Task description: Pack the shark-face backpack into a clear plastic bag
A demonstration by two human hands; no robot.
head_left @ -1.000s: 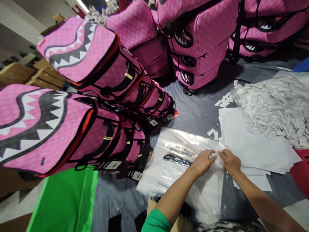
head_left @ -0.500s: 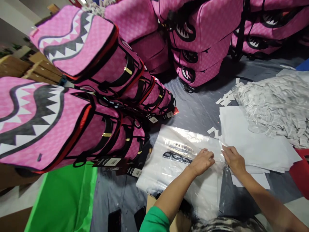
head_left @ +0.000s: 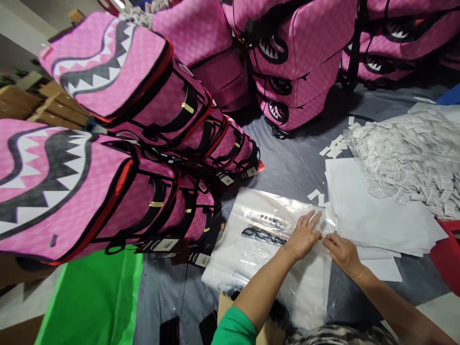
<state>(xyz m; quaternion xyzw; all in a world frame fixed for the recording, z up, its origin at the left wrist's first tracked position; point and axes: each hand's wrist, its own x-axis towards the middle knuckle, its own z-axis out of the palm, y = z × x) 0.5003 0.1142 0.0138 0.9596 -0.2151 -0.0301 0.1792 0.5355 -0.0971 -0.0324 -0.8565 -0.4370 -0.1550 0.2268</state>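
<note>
A clear plastic bag [head_left: 258,254] with dark printing lies flat in front of me, on top of what looks like a pile of similar bags. On its right part rests my left hand [head_left: 302,238], with fingers stretched out and apart and the thumb close to the right fingertips. My right hand [head_left: 342,254] is closed in a pinch on the right edge of the plastic bag. The two hands almost meet there. A stack of white paper sheets [head_left: 384,211] sits just beyond my right hand.
Pink backpacks [head_left: 97,182] with a toothed print are piled at the left, their tags near the bags. More pink backpacks [head_left: 309,43] stand behind. A bulging clear sack of small white pieces [head_left: 417,153] is at the right, by a red container [head_left: 447,258]. Green material [head_left: 93,292] hangs lower left.
My right hand has moved left along the bag's edge toward my left hand. The left fingers, curled before, are now spread out.
</note>
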